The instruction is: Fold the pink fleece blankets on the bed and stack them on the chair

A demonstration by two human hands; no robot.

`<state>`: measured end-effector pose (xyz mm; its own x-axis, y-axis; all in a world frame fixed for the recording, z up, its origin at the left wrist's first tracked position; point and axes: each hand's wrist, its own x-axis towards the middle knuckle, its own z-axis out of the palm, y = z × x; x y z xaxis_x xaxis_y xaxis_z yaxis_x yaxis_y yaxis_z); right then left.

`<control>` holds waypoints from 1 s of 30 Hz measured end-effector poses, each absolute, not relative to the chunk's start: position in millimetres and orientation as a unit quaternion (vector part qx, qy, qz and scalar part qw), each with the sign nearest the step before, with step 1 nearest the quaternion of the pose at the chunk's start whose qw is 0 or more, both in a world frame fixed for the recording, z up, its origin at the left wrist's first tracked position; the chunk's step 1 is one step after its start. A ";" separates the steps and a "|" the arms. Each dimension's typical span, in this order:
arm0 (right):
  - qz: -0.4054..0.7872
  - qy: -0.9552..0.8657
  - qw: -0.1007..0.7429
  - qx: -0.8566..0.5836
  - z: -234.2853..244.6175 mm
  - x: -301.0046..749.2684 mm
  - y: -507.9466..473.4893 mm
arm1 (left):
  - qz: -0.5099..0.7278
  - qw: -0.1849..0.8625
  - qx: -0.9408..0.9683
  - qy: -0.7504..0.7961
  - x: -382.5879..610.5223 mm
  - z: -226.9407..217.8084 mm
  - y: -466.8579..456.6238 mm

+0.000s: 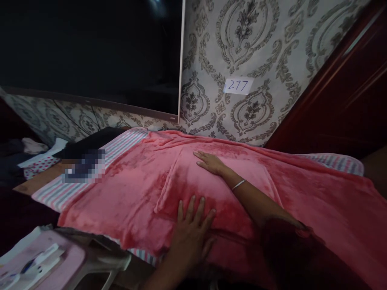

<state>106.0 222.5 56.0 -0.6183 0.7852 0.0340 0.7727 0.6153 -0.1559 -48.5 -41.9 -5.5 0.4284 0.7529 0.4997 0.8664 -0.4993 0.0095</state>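
Observation:
A folded pink plush blanket [238, 189], thick and roughly square, lies on a larger spread of the same pink plush fabric [121, 189]. My left hand [193, 221] rests on its near left edge, palm down with the fingers spread. Farther back, my right hand [209, 162] lies flat on its upper side, fingers stretched out, a thin bangle on the wrist. Both hands touch the fabric and grip nothing. Dark sleeve cloth hides part of the blanket's near right side.
Striped cloth [54, 193] shows beneath the pink fabric. A pink plastic stool [75, 253] with white items stands at lower left. Behind are a large dark television [90, 52], patterned wallpaper with a paper marked 277 [238, 85], and dark red wood [338, 96] on the right.

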 end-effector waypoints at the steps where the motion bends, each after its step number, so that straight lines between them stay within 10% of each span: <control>1: 0.063 -0.896 0.050 -0.436 56.6 106.3 221.5 | -0.226 0.120 -0.836 -0.485 -47.9 -5.7 -42.2; 16: 0.036 -0.961 0.013 -0.274 71.2 41.9 158.9 | -0.264 0.170 -0.758 -0.571 -97.1 8.3 -27.5; 30: 0.146 -0.900 0.031 -0.410 65.2 11.9 247.5 | -0.242 0.157 -0.757 -0.586 -100.6 -14.0 -24.0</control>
